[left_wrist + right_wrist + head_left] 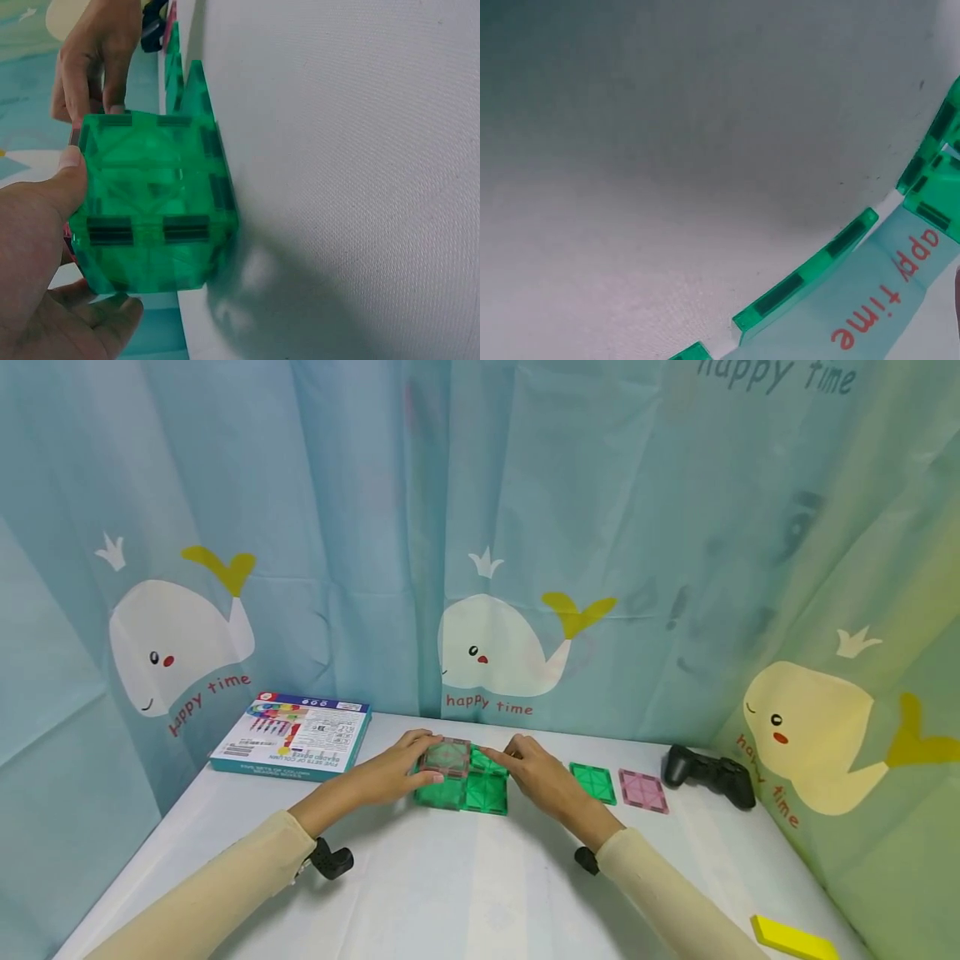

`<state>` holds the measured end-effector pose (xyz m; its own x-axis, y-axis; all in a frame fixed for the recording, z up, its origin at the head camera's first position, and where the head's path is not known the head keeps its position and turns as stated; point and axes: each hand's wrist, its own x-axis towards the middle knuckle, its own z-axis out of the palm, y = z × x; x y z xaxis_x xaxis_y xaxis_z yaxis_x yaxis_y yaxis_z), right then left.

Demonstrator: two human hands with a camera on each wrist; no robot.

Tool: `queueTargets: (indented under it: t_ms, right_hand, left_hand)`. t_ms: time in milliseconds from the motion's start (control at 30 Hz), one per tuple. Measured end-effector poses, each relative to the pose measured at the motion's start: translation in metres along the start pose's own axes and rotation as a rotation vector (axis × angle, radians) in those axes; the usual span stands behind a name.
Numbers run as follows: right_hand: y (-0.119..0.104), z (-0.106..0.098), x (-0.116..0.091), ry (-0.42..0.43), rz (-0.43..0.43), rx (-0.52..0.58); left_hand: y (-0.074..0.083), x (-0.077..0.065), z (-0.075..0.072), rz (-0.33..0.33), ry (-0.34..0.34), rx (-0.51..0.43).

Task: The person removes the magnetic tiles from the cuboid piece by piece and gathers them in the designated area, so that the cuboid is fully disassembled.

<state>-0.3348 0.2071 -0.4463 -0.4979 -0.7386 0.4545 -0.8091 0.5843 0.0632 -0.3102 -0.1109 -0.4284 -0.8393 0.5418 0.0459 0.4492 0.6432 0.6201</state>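
Note:
A small box of see-through magnetic tiles, with a pink tile (447,757) on top and a green front tile (150,180), stands on the table. My left hand (397,770) grips it from the left, thumb on the near top edge. In the left wrist view the other fingers of that hand curl round its far side. From the right, my right hand (542,774) reaches over with its index finger stretched out, fingertips touching the box's right edge. A flat green tile (486,793) lies against the box's right side. The right wrist view does not show the right hand's fingertips.
To the right lie a green tile (594,783) and a pink tile (643,791), then a black game controller (708,775). A boxed bead set (292,737) lies at the back left. A yellow block (793,937) sits near the front right. A whale-print curtain (360,527) hangs behind the table.

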Motion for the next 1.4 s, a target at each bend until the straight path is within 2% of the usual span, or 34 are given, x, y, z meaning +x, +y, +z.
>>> queueTargets:
  t_ms: [133, 300, 400, 500, 600, 700, 833, 1000, 1167, 1300, 1400]
  right_hand:
    - [-0.001, -0.003, 0.0, -0.001, 0.031, 0.031]
    - [0.004, -0.015, 0.002, 0.096, 0.061, 0.084]
    - [0.008, -0.029, 0.002, 0.142, 0.099, 0.167]
    - [0.011, -0.044, -0.001, 0.132, 0.166, 0.253]
    - [0.014, -0.058, -0.009, 0.066, 0.254, 0.323]
    - [0.016, -0.069, -0.02, -0.055, 0.352, 0.379]
    - [0.02, -0.08, -0.037, -0.189, 0.426, 0.49]
    - [0.023, -0.087, -0.059, -0.288, 0.437, 0.654]
    - [0.025, -0.083, -0.073, -0.374, 0.44, 0.777]
    - [0.027, -0.075, -0.078, -0.423, 0.443, 0.811]
    - [0.027, -0.071, -0.078, -0.427, 0.45, 0.796]
  left_hand:
    - [0.0, 0.0, 0.0, 0.003, 0.002, 0.002]
    - [-0.001, 0.0, 0.0, 0.012, -0.002, -0.001]
    - [-0.001, 0.0, 0.0, 0.013, -0.001, -0.005]
    - [-0.001, 0.0, 0.0, 0.016, 0.005, -0.006]
    - [-0.001, 0.0, 0.0, 0.022, 0.008, -0.004]
    - [-0.001, -0.001, 0.0, 0.024, 0.009, -0.002]
    - [0.0, -0.002, 0.001, 0.024, 0.01, 0.001]
    - [0.001, -0.002, 0.001, 0.02, 0.011, 0.003]
    - [0.001, -0.003, 0.001, 0.009, 0.008, 0.001]
    - [0.001, -0.003, 0.001, 0.01, 0.006, 0.005]
    - [0.001, -0.002, 0.001, 0.017, 0.007, 0.006]
